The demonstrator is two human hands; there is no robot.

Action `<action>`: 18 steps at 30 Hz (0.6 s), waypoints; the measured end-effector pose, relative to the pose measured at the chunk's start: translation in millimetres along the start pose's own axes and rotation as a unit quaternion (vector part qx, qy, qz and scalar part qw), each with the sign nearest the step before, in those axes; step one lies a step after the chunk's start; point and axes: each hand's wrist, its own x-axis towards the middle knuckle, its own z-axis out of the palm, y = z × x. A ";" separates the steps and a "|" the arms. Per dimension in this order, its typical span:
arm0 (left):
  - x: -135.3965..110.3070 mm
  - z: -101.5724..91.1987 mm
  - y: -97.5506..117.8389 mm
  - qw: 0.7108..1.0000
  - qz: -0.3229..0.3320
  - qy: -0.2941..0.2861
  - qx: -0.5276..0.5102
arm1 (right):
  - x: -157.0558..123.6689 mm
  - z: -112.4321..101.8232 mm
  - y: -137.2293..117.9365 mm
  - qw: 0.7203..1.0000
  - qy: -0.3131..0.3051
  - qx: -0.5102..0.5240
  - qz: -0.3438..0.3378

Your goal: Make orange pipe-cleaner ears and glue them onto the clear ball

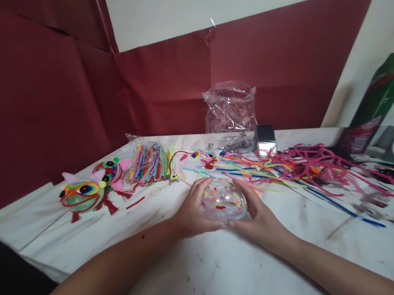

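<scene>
Both hands are wrapped round a clear, round, bowl-like shell [224,201] dotted with red, orange and yellow specks. My left hand [192,209] grips its left side, thumb along the bottom. Against the right side presses my right hand [260,220], fingers curled over the far edge and thumb near the left one. To the left, two decorated animal-face crafts [83,196] rest on the table, with big black-and-white eyes, pink ears and red tassels. A short red strip [135,202] lies beside them.
A bundle of coloured pipe cleaners [152,163] lies behind my left hand. Loose pink stems [317,164] tangle at the right. Behind them stand a crumpled clear plastic bag [230,113], a small dark box [266,136] and a tall green container [382,101]. Maroon sheeting [161,85] covers the wall.
</scene>
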 end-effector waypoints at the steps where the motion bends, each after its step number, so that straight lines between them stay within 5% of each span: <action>1: 0.0 0.1 0.0 1.000 -0.001 0.000 0.001 | 0.1 0.2 -0.3 1.000 0.000 0.000 0.000; 18: 0.7 -0.3 1.1 1.000 -0.009 -0.007 0.003 | 0.8 0.6 0.3 1.000 0.001 0.004 -0.001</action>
